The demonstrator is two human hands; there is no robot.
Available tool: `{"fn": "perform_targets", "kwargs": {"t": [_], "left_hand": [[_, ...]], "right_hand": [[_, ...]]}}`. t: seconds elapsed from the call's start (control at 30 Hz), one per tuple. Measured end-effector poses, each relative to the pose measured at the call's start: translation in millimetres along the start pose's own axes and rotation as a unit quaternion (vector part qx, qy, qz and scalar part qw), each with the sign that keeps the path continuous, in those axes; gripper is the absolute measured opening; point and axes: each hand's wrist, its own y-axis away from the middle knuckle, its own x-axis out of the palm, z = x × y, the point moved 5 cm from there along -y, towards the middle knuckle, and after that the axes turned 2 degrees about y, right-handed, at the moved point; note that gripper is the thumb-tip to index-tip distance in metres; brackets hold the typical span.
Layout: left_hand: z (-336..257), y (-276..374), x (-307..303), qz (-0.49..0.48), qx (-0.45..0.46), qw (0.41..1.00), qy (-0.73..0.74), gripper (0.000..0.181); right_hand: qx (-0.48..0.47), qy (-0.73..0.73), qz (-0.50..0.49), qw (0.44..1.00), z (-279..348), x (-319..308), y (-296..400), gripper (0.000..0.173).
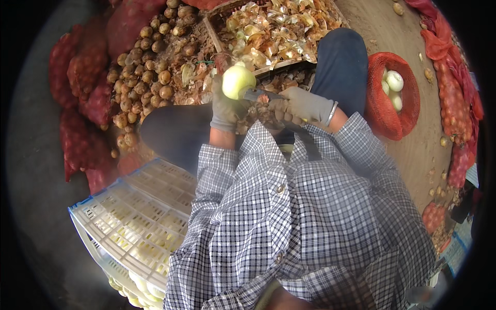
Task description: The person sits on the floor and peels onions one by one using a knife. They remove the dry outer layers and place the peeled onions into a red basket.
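Observation:
A peeled, pale green-white onion [238,82] sits in my left hand [225,106], which wears a grey work glove. My right hand [310,105], gloved too and with a bracelet at the wrist, grips a knife; most of its handle is hidden by the fingers. The knife blade [259,94] points left and its tip meets the onion's lower right side. Just beyond both hands stands a crate [214,33] heaped with dry onion skins [271,29]. Loose skins also lie below the hands.
Unpeeled onions [145,75] lie piled at the left, before full red mesh sacks [87,66]. On the right, an open red mesh bag [411,93] holds several peeled onions [394,80]. A white plastic crate [155,201] is at my left side. More filled sacks [451,100] line the far right.

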Motion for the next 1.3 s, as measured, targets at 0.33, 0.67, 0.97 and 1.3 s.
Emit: {"fn": "perform_targets", "kwargs": {"t": [0.33, 0.67, 0.97, 1.3], "left_hand": [[2, 7, 20, 0.016, 0.038, 0.989, 0.142, 0.088], [7, 4, 22, 0.009, 0.102, 0.987, 0.123, 0.076], [-26, -1, -2, -0.041, 0.201, 0.976, 0.069, 0.065], [-7, 10, 22, -0.059, 0.152, 0.984, -0.066, 0.075]], "right_hand": [[-0.105, -0.036, -0.181, 0.977, 7, -26, -9, 0.023], [-0.107, 0.131, -0.205, 0.964, 5, -6, -35, 0.021], [-0.157, 0.160, -0.150, 0.963, 6, 15, -19, 0.027], [-0.141, 0.017, -0.154, 0.978, 20, 11, -15, 0.043]]}}
